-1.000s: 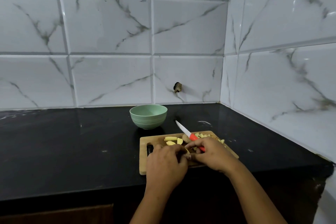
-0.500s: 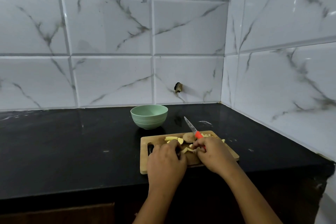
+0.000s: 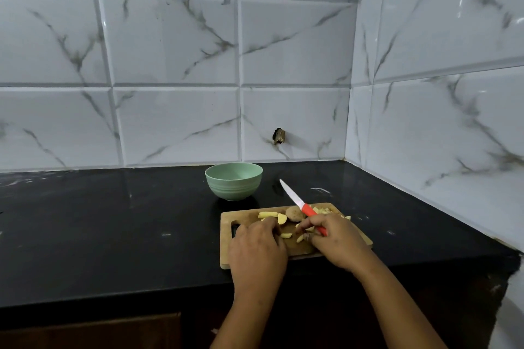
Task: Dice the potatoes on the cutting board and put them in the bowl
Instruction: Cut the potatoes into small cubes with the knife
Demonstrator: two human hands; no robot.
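Observation:
A wooden cutting board (image 3: pixel 226 235) lies on the black counter. On it are yellow potato pieces (image 3: pixel 268 214), an unpeeled brown potato piece (image 3: pixel 294 213) and a pile of diced bits (image 3: pixel 323 210) at the far right. My right hand (image 3: pixel 337 238) grips a knife (image 3: pixel 297 201) by its red handle, white blade pointing up and away, while its fingertips touch small pieces. My left hand (image 3: pixel 256 249) rests on the board, fingers curled over pieces near the middle. A green bowl (image 3: pixel 233 181) stands behind the board; nothing shows inside it.
The black counter (image 3: pixel 113 229) runs left, with tiled walls (image 3: pixel 175 122) behind and at the right, forming a corner. The counter's front edge lies just below the board. A small dark fitting (image 3: pixel 278 135) sticks out of the back wall.
The knife blade has swung up off the board and now points away. Both hands have drawn slightly apart, exposing several cut pieces between them.

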